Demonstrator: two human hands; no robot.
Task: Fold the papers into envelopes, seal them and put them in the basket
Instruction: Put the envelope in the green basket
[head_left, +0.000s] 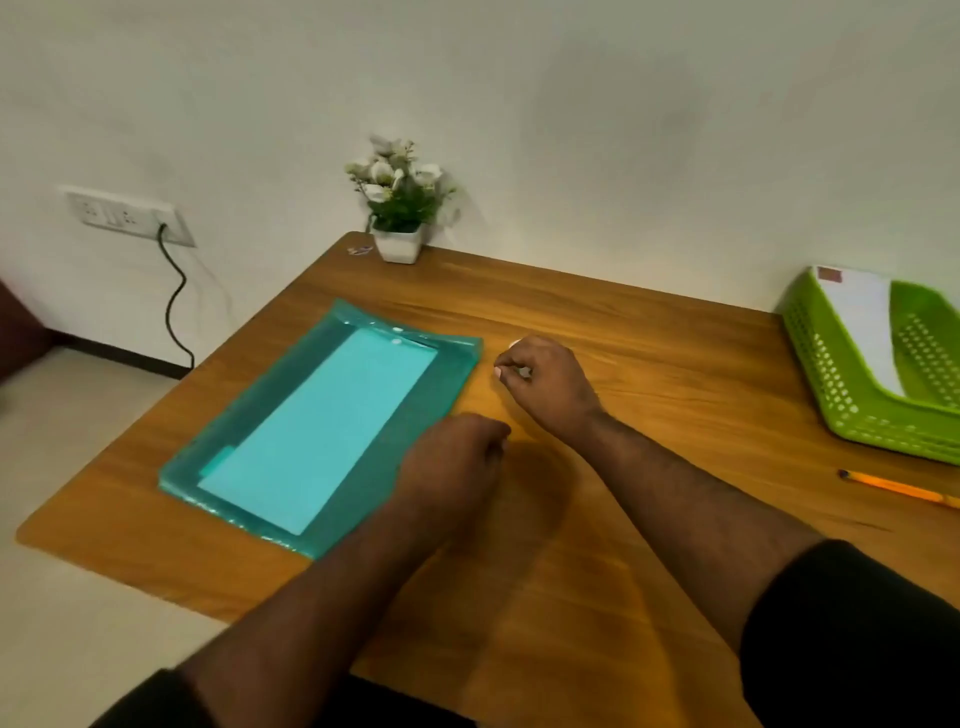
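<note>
Here, both hands sit over the middle of the wooden counter (649, 364), forearms bare and dark sleeves pushed up near the elbows. The left hand (449, 467) is curled into a loose fist with the knuckles up, resting just at the right edge of a teal plastic folder (270, 415); nothing shows inside its fingers, so it seems clenched on nothing. The right hand (543, 379) lies a little farther out, its fingers bent in toward the thumb. Small white bits show at its fingertips, but the picture is too blurred to tell whether it pinches something or those are only nails.

The folder lies flat on the left half of the counter, tilted, with a pale sheet of paper (322, 426) seen through its cover. At the far right stands a green perforated basket (831, 374), and a white envelope (865, 322) with a dark red patch at its corner leans inside it. A yellow pencil (898, 488) lies near the basket. A small white pot of flowers (400, 208) stands at the back edge against the wall.
</note>
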